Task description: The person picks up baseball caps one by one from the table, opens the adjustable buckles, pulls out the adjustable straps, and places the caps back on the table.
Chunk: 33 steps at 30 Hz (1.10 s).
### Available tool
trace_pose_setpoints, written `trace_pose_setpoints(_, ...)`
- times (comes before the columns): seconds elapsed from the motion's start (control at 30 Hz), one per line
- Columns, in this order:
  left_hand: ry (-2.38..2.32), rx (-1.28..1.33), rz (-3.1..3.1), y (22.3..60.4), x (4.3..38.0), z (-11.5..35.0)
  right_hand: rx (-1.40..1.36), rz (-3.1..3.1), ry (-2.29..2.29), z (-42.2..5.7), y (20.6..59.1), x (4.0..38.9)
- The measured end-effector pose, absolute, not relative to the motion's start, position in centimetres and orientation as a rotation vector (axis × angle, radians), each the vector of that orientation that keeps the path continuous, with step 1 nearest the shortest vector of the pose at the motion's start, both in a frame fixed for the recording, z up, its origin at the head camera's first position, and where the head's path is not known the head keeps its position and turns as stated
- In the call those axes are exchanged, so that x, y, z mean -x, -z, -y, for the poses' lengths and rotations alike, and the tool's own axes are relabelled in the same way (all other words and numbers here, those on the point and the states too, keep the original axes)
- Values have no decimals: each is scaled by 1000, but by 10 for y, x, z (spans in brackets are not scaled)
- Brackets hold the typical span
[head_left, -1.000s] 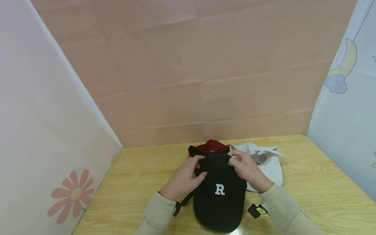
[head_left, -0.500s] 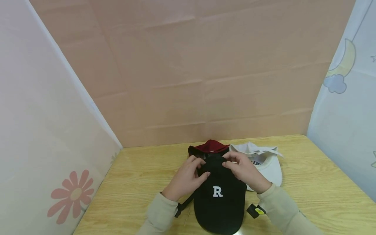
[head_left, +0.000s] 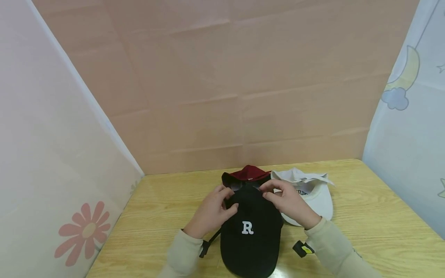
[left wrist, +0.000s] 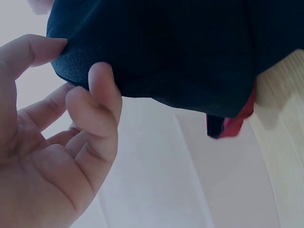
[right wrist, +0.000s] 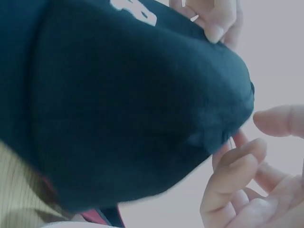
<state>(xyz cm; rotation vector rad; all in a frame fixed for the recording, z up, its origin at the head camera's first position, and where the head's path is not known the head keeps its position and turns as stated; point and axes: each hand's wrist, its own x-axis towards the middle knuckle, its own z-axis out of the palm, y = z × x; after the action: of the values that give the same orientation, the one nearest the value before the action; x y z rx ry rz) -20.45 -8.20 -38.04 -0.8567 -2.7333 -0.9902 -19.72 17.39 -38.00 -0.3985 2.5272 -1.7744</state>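
Note:
A black baseball cap (head_left: 252, 247) with a white letter R stands in front of me, its brim toward me. My left hand (head_left: 208, 212) pinches the left side of its crown, the thumb on the front and fingers behind, as the left wrist view shows. At the upper right of the crown is my right hand (head_left: 290, 202), thumb and fingers curled at its edge; in the right wrist view the thumb tip is right at the fabric. Behind the black cap lies a dark red cap (head_left: 250, 172), partly hidden. A white cap (head_left: 321, 200) lies to the right.
The caps are on a light wooden table (head_left: 167, 200). A tan backdrop (head_left: 191, 96) rises behind it, with patterned white sheets at both sides. Below my right wrist shows a black device (head_left: 299, 249) with a yellow label.
The black cap has shifted left and slightly toward me. The left hand has moved left with it, the right hand a little left along the crown. The red and white caps have stayed in place.

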Motion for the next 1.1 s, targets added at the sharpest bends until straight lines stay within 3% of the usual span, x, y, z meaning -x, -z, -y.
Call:
trace_pose_setpoints(0.37, 1127, 844, 2719, 380, 208, 140, 429, -2577, 1721, -178, 387, 201)
trace_pose_setpoints(0.73, 1041, 545, 2710, 388, 216, 196, 398, -2586, 1689, -179, 395, 203)
trace_pose_setpoints(1.1, 1036, 298, 2660, 404, 240, 208, 385, -2632, 1631, -179, 396, 202)
